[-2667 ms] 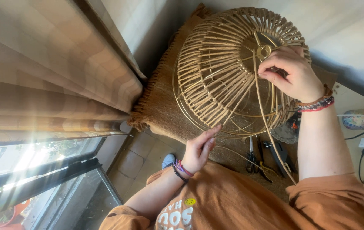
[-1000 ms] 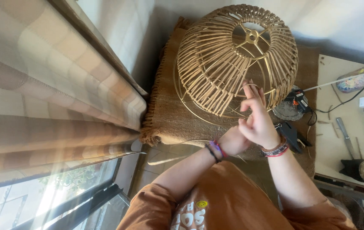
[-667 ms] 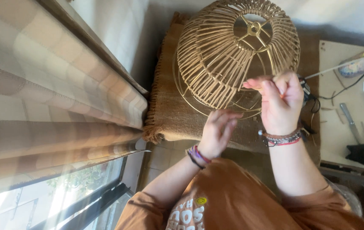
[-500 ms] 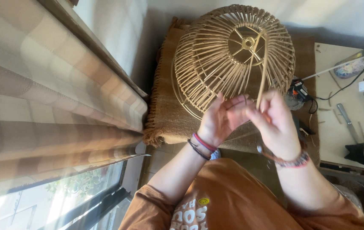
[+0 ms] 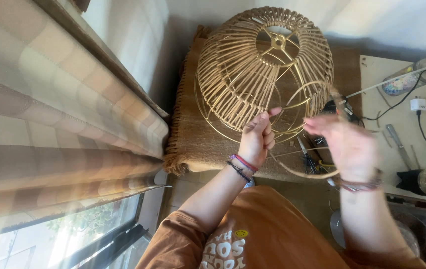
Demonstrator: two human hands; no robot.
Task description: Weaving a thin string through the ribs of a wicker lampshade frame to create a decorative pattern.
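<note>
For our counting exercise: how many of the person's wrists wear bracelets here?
2. The left hand has red and dark thread bracelets at its wrist, near the domed cane lampshade frame. The blurred right hand has a beaded band at its wrist.

A home craft corner, set beside a window. A checked curtain (image 5: 58, 119) hangs along the left, with the window frame (image 5: 108, 244) and greenery outside showing below it. A woven brown mat (image 5: 198, 134) with a fringed edge covers the work surface and carries a domed cane lampshade frame (image 5: 262, 65). At the mat's right edge lie pliers (image 5: 310, 162), and just beyond it a pale board (image 5: 397, 119) holds cables (image 5: 422, 129), a white plug (image 5: 418, 104) and hand tools (image 5: 396, 142). Domestic furnishings combined with basketry material and small tools indicate handwork done at home.
</note>
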